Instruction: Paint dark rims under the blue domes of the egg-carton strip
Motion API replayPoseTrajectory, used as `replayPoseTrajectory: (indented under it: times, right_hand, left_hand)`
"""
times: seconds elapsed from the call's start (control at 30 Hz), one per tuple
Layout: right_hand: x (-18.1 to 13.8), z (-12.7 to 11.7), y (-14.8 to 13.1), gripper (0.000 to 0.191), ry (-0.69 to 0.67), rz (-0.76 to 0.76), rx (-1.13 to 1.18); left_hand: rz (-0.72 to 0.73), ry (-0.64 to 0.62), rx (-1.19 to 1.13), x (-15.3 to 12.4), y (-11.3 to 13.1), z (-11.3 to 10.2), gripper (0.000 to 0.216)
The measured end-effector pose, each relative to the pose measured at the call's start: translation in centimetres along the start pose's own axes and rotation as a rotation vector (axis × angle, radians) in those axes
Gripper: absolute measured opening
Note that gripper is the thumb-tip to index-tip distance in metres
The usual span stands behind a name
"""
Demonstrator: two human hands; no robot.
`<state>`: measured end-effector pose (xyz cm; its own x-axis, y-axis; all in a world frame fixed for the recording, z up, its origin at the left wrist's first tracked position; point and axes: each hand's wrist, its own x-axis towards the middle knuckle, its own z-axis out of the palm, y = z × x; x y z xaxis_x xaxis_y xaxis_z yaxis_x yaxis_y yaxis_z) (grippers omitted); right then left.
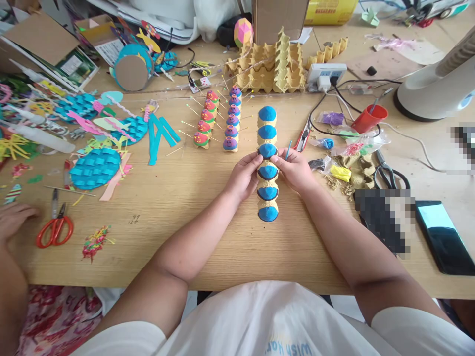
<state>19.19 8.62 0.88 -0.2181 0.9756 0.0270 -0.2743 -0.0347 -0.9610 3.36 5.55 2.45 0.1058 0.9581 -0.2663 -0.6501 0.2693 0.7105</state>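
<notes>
A strip of egg carton (267, 173) with several blue clay caps stands lengthwise in front of me. Dark edging rims the caps from the third one down to the near end. My left hand (245, 174) grips its left side, thumb against the third cap. On the other side my right hand (295, 168) pinches the same cap's edge, and a thin blue stick (288, 150) pokes up from its fingers. Left of the strip stand two finished-looking carton caterpillars, one purple and blue (232, 121), one red and green (205, 121), with pins sticking out.
Red-handled scissors (55, 230) and woven blue paper discs (95, 169) lie left, near another person's hand (15, 220). At right are a utility knife (303, 136), clay packets (340, 172), black-handled scissors (389, 173), a red cup (369, 117) and a phone (443, 237). Egg trays (260, 79) and a power strip (326, 71) sit behind.
</notes>
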Motion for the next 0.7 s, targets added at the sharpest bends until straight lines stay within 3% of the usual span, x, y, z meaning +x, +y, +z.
replayPoseTrajectory:
  times: [0.13, 0.4, 0.7]
  right_hand:
    - [-0.1, -0.1, 0.0, 0.054, -0.001, 0.018, 0.022]
    - [-0.4, 0.5, -0.7, 0.055, -0.023, 0.096, 0.168]
    - [-0.2, 0.3, -1.3, 0.056, -0.028, 0.149, 0.242]
  left_hand:
    - [0.002, -0.049, 0.043, -0.1, 0.1, 0.0, 0.004]
    - [-0.031, -0.006, -0.005, -0.1, 0.3, 0.1, 0.002]
    - [0.056, -0.076, 0.021, 0.4, -0.4, -0.7, 0.011]
